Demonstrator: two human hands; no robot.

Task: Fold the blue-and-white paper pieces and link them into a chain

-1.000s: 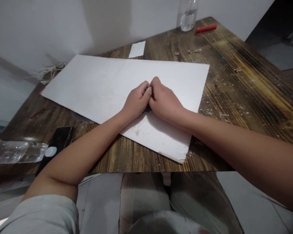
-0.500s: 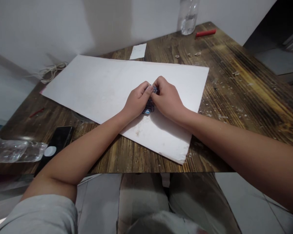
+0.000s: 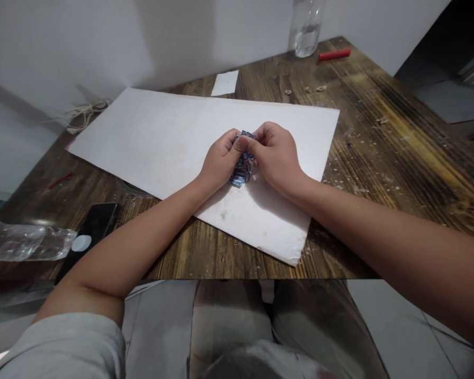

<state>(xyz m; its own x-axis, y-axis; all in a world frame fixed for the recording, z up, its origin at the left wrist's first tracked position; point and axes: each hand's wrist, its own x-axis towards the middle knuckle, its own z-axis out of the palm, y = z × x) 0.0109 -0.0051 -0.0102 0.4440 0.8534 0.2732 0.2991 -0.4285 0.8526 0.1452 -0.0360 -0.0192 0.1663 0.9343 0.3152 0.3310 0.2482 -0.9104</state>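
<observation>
Both hands meet over a large white sheet lying on the wooden table. My left hand and my right hand are closed, pinching between them a small folded piece of blue-and-white patterned paper. The paper shows only in the gap between the thumbs and fingers; most of it is hidden. My wrists rest on the sheet.
A black phone and a lying plastic bottle sit at the near left edge. An upright bottle and a red stick stand at the far side. A small white paper square, coiled string and scattered crumbs lie around.
My hands have drawn slightly apart and lifted a little, so the blue patterned paper between them now shows where it was covered a second ago.
</observation>
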